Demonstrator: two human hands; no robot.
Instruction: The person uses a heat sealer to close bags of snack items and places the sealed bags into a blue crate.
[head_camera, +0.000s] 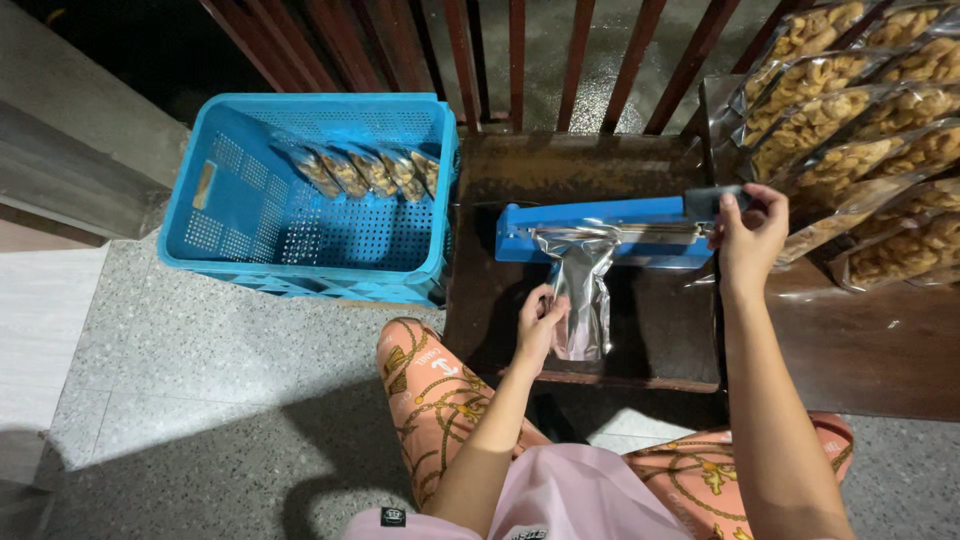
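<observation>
A blue heat sealer (600, 232) lies across a dark low table (660, 340). A silver foil pouch (578, 290) has its top edge under the sealer's arm, and my left hand (540, 325) holds the pouch by its left side. My right hand (748, 228) grips the sealer's black handle (712, 200) at the right end, with the arm lowered onto the pouch.
A blue perforated crate (240, 200) on the floor to the left holds a row of filled snack pouches (365, 170). Several clear bags of snacks (860, 130) are stacked at the right. Red-brown bars (515, 60) stand behind the table. My patterned trouser knees (430, 390) are below.
</observation>
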